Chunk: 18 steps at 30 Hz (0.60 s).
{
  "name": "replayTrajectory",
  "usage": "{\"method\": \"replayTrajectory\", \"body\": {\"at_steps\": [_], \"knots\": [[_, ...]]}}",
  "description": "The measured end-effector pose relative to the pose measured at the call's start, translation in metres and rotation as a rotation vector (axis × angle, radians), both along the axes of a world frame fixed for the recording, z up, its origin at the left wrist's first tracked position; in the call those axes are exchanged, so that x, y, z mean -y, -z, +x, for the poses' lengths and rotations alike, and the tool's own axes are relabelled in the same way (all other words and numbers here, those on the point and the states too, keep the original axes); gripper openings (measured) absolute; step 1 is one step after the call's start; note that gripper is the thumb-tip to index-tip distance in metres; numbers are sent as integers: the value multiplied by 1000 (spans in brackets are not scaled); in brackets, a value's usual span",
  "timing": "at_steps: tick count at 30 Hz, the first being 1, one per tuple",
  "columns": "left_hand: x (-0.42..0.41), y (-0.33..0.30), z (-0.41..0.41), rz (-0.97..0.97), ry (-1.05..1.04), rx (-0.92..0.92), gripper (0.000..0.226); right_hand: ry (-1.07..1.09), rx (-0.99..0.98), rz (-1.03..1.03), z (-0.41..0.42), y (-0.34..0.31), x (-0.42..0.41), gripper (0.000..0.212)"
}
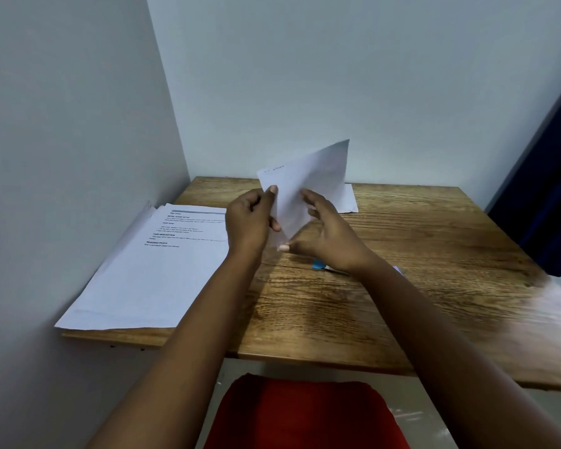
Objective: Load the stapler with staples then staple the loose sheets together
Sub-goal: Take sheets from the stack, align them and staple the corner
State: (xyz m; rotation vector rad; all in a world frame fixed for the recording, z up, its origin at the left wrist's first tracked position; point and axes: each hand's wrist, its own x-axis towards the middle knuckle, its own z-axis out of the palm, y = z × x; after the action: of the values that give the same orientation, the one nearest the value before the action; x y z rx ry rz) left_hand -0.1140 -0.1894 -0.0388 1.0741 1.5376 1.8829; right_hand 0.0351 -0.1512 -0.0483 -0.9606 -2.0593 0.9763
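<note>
Both hands hold a small set of loose sheets [308,186] raised above the wooden worktop [402,254] at the centre of the frame. The left hand [248,218] pinches the sheets' left edge between thumb and curled fingers; the right hand [324,231] has its fingers spread half open, with the thumb tip and fingers touching the lower corner of the sheets. How many sheets are in the set cannot be told. Progress, as a judgement: the sheets appear to be gathered or squared, with no staple visible in them, so stapling remains to be done; whether the stapler is loaded cannot be told. A blue object [318,264], probably the stapler, lies on the worktop just below the right hand, largely hidden by the wrist. Counts: two hands; one held set of sheets; one stack of printed papers [149,270] at the left of the frame, against the wall; one further white paper [348,200] lying flat behind the held sheets; one partly hidden blue object. A red seat [305,416] shows at bottom centre.
</note>
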Motion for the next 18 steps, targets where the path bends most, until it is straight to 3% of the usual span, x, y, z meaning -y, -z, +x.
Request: {"method": "replayTrajectory", "body": {"at_steps": [4,8,12,15,18], "knots": [[0,-3,15,13,135,-14,45,-105,-220,-75,-6,-5,6,78],[0,-4,17,-52,192,-98,57,-64,-354,-175,2,1,1,62],[-8,-5,17,-54,306,-162,34,61,-421,-259,9,5,-9,44],[-24,-4,7,21,146,-267,11,193,-377,-304,13,8,-24,48],[-44,0,-15,-12,-193,-404,31,241,-405,-330,17,7,-41,52]]}}
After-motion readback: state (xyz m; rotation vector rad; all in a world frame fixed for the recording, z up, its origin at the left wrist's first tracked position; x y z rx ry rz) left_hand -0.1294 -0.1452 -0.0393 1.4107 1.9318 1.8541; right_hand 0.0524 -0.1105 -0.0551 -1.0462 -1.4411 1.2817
